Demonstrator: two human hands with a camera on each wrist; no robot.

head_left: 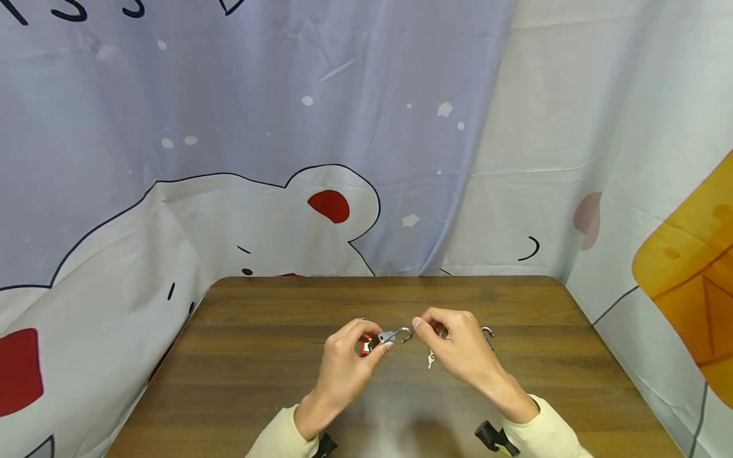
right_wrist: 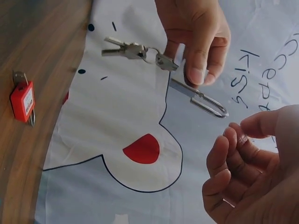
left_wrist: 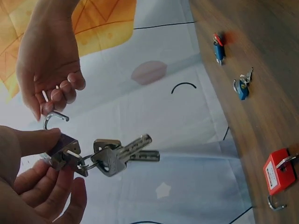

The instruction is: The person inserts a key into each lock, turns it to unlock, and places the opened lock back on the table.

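My left hand (head_left: 348,356) grips a small metal padlock (left_wrist: 63,150) between thumb and fingers, clear of the table. Its shackle (head_left: 405,333) stands open and points toward my right hand. From the padlock's lower end a ring of silver keys (left_wrist: 112,161) sticks out, one key sitting at the keyhole. My right hand (right_wrist: 247,163) hovers just beyond the shackle's curve, fingers loosely curled with nothing visible between them. In the right wrist view, its fingertips are close to the shackle end, slightly apart from it.
On the wooden table (head_left: 258,356), a red padlock (left_wrist: 279,172) lies behind my left hand. Two small blue padlocks lie farther right, one with keys (left_wrist: 250,74), the other with a red part (left_wrist: 218,41). A printed curtain (head_left: 275,127) hangs behind the table.
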